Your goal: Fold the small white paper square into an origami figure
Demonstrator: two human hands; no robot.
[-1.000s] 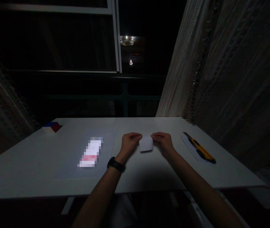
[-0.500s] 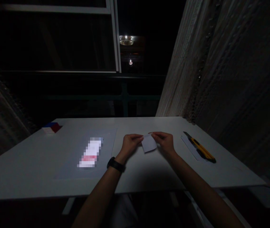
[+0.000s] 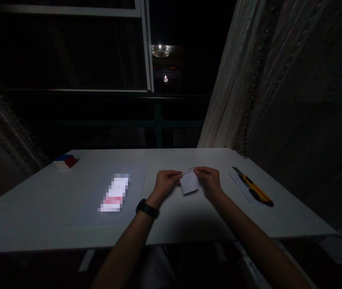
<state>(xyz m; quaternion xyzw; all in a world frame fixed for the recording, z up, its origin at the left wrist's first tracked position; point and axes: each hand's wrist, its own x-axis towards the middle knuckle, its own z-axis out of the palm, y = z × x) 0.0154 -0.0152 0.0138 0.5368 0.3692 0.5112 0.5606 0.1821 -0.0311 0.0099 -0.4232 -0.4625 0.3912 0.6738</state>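
The small white paper (image 3: 189,182) is between the two hands, above the table (image 3: 171,228). The left hand (image 3: 166,182) pinches its upper left corner, and the right hand (image 3: 208,179) pinches its upper right part. To the right of this grip there lies a yellow and black cutter (image 3: 253,188), on a paper strip (image 3: 241,186). To the left, a bright phone (image 3: 116,192) lies on a large sheet (image 3: 136,184), and farther left is a coloured cube (image 3: 65,161).

My only view sits at the wearer's head, close behind the six o'clock edge of the table (image 3: 38,208), facing twelve and downward, taking in the window frame (image 3: 148,60) around eleven.
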